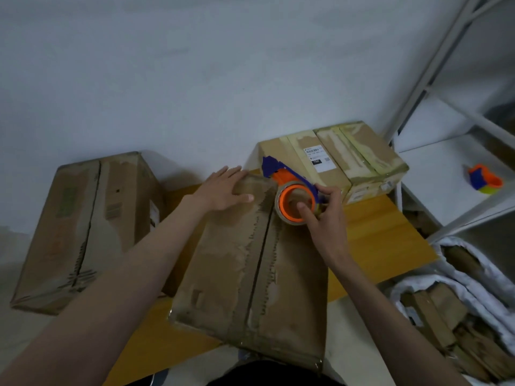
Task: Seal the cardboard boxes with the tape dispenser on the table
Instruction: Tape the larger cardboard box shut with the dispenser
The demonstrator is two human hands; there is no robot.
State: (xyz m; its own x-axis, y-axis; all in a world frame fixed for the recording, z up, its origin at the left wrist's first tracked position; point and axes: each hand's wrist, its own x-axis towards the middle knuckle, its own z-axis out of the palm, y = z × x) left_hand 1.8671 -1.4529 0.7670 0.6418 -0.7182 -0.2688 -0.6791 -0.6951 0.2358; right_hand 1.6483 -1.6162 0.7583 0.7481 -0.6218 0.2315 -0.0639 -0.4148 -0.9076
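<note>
left hand [223, 190]: fingers straight, close together, flat on far left top of near box [250, 274]
right hand [324, 215]: fingers curled, gripping tape dispenser [292, 190]
tape dispenser: on far end of near box, at centre seam
boxes: four; near one on yellow table [384, 235], one left [83, 227], two far right [334, 160]
dispensers: two; second on right shelf [485, 179]

This looks like a small packing or stock room. Worn cardboard boxes [245, 263] crowd a yellow tabletop [384, 235] against a bare wall, one carrying a shipping label [317, 158]. White metal shelving [446, 168] stands alongside, with bags of cardboard scraps [446, 316] below.
</note>
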